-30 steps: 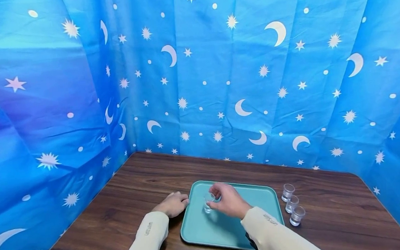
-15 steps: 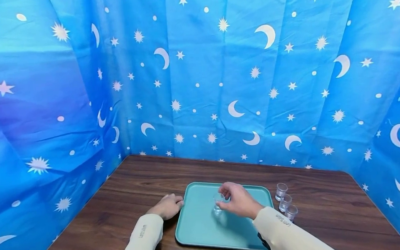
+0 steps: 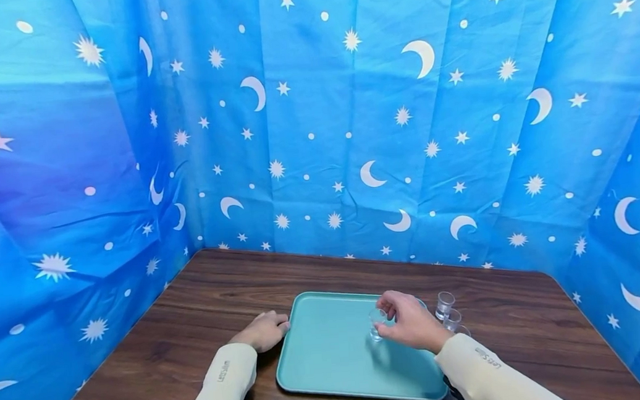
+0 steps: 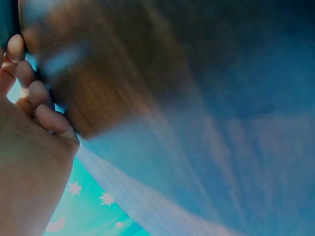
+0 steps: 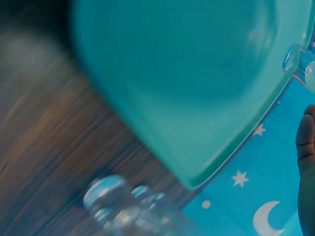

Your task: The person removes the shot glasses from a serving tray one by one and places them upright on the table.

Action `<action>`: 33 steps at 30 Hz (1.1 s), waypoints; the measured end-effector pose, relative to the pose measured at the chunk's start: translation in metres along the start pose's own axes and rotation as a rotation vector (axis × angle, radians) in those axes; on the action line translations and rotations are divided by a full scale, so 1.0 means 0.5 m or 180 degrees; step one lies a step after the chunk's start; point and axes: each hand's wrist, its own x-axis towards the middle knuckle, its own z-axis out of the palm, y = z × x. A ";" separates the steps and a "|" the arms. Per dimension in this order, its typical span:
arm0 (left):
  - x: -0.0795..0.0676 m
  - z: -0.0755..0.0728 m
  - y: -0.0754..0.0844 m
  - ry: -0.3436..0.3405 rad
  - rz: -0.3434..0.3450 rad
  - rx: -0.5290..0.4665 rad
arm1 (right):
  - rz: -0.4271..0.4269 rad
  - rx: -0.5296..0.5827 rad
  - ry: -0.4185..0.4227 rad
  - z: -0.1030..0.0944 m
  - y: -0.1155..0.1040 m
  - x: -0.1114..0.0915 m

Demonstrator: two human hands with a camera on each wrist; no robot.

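A small clear shot glass [image 3: 377,331] is pinched between the thumb and fingers of my right hand [image 3: 412,325], above the right part of a green tray [image 3: 330,348]. In the right wrist view, the same glass [image 5: 296,63] shows at the right edge, close to the fingers [image 5: 306,142]. Whether its base touches the tray cannot be told. My left hand [image 3: 262,332] rests on the table against the tray's left edge, fingers loosely bent. The left wrist view shows those fingers [image 4: 42,93] around nothing I can make out.
To the right of the tray stand more clear glasses [image 3: 445,304] in a row, the nearest mostly hidden by my right sleeve. The dark wooden table [image 3: 231,280] meets a blue curtain [image 3: 315,132] with moons and stars at the back and sides.
My right hand has carried the glass rightward across the tray, from its left part to its right part. The left hand stays by the tray's edge. The head view has shifted slightly.
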 end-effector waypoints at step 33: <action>0.012 0.005 0.004 0.0054 0.0110 0.0173 | 0.0170 -0.0148 -0.0529 -0.162 0.080 -0.161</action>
